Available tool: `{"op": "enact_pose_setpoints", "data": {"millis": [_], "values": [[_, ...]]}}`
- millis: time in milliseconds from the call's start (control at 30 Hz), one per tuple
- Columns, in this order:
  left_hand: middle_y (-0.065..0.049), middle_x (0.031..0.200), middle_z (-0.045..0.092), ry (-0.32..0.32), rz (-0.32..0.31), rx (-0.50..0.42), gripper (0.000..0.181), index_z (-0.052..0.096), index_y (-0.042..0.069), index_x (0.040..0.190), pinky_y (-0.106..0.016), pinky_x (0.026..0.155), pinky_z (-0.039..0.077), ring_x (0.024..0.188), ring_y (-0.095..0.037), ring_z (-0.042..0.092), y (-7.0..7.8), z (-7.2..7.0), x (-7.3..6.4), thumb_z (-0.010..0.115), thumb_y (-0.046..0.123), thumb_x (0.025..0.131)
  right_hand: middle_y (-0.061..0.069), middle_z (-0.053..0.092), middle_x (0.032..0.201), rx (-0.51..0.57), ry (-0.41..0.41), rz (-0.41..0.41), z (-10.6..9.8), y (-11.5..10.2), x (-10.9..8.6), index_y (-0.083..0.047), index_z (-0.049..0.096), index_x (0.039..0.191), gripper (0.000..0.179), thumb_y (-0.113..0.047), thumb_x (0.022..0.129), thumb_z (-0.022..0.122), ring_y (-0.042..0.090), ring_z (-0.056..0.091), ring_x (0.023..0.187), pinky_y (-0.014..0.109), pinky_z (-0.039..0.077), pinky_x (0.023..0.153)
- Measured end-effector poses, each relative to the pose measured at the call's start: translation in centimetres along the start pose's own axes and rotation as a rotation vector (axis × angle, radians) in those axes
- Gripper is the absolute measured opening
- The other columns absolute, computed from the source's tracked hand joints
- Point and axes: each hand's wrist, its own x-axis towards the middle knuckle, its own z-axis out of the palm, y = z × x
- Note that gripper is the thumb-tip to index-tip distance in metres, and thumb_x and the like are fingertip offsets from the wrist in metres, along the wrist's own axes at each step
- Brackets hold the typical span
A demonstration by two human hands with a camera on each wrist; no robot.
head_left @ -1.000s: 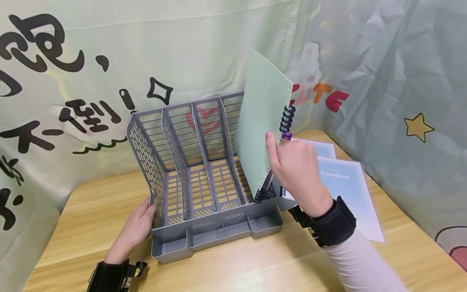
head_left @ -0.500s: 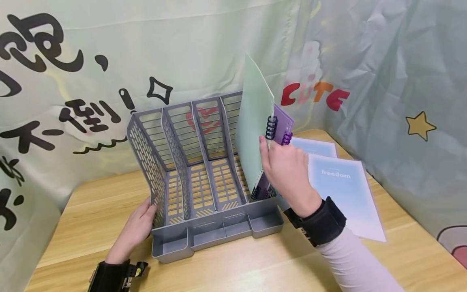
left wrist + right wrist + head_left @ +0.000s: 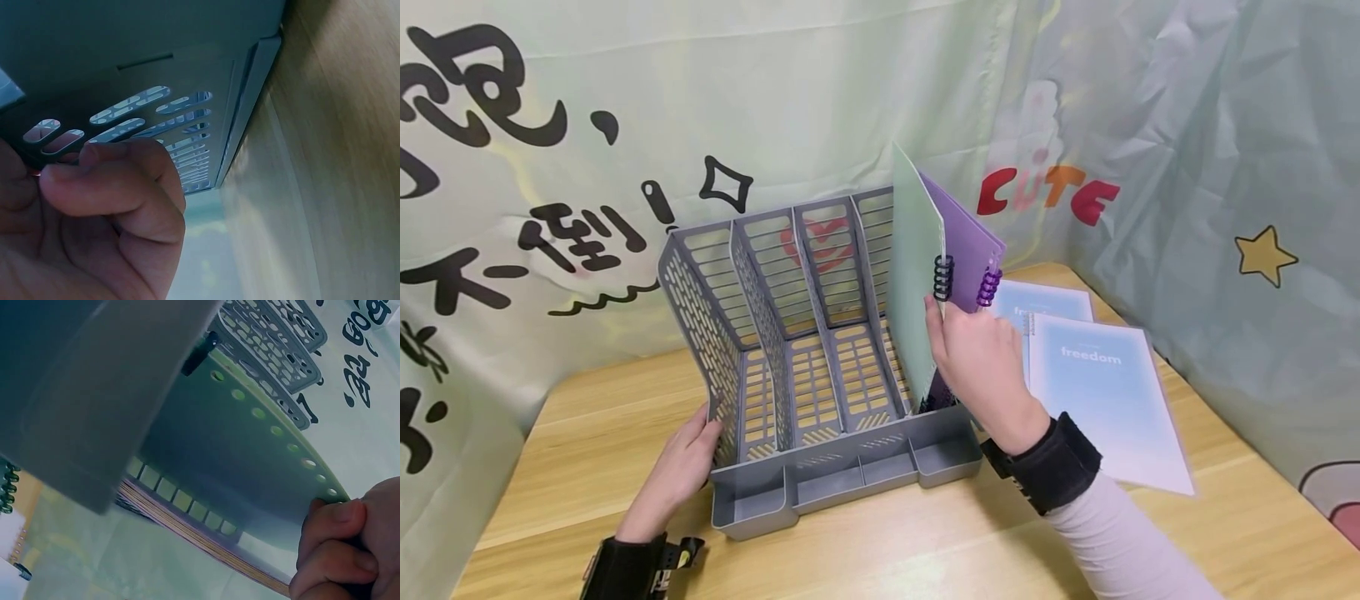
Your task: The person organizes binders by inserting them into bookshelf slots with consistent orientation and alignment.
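From where I sit, the gray rack [image 3: 842, 450] stands on the table [image 3: 887, 550], and I read every place from it. The right hand [image 3: 981, 354] is at the rack's right end, fingers curled around the coil-side edge of the green notebook [image 3: 916, 283], which stands on end with its foot in the rack's rightmost compartment. The right wrist view shows me the punched holes along that edge (the black coil [image 3: 943, 277] fills only part of the row). Just right of the green one, the purple notebook [image 3: 962, 237] is upright too; its lower part is hidden, and I cannot tell whether the hand holds it as well.

The left hand [image 3: 677, 458] holds the rack's left side wall near the front, fingers bent against the slots. To the right of the rack, two blue-and-white notebooks [image 3: 1105, 408] lie flat, the nearer overlapping the other. Small trays [image 3: 850, 493] run along the rack's front, and behind it hangs a printed cloth [image 3: 820, 83].
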Motion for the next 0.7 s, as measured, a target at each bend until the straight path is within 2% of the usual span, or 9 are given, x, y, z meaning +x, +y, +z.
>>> {"op": "enact_pose_setpoints", "data": {"millis": [200,333,433,567,700], "values": [[-0.033,0.169,0.034,0.002,0.001,0.0,0.059,0.025,0.001,0.17,-0.072,0.123,0.035,0.154,-0.054,0.037,0.0,0.0,0.0,0.021,0.027,0.117,-0.001,0.032,0.053,0.027,-0.1,0.045,0.9,-0.2,-0.7,-0.014,0.044,0.063,0.054,-0.031,0.115,0.048,0.029,0.046,0.041,0.044,0.038,0.037],[-0.033,0.168,0.036,0.013,0.018,0.0,0.058,0.027,0.0,0.169,-0.072,0.123,0.035,0.154,-0.054,0.038,0.0,0.0,-0.1,0.022,0.026,0.117,0.004,0.041,0.053,0.044,-0.149,0.086,1.0,-0.2,-0.9,-0.014,0.046,0.063,0.056,-0.035,0.114,0.048,0.033,0.052,0.044,0.047,0.044,0.04],[-0.033,0.167,0.037,0.019,0.024,0.004,0.058,0.029,0.0,0.168,-0.072,0.122,0.035,0.153,-0.055,0.039,0.0,0.0,-0.1,0.022,0.026,0.117,0.005,0.045,0.055,0.052,-0.192,0.099,0.6,0.0,-0.8,-0.014,0.047,0.063,0.056,-0.039,0.113,0.051,0.031,0.054,0.046,0.046,0.046,0.041],[-0.033,0.169,0.034,0.005,0.012,0.011,0.058,0.026,0.002,0.169,-0.072,0.124,0.032,0.155,-0.055,0.036,0.1,0.0,-0.1,0.023,0.028,0.117,0.004,0.043,0.055,0.088,-0.299,0.133,-0.4,0.3,-0.9,-0.017,0.042,0.057,0.06,-0.042,0.111,0.052,0.03,0.054,0.047,0.044,0.046,0.041],[-0.032,0.172,0.03,-0.015,-0.014,0.013,0.06,0.021,0.004,0.171,-0.072,0.124,0.032,0.156,-0.055,0.034,0.0,-0.1,0.0,0.021,0.031,0.118,-0.002,0.033,0.054,0.147,-0.419,0.151,-1.8,0.6,-0.8,-0.021,0.033,0.052,0.063,-0.039,0.11,0.046,0.026,0.051,0.049,0.037,0.041,0.044]]}}
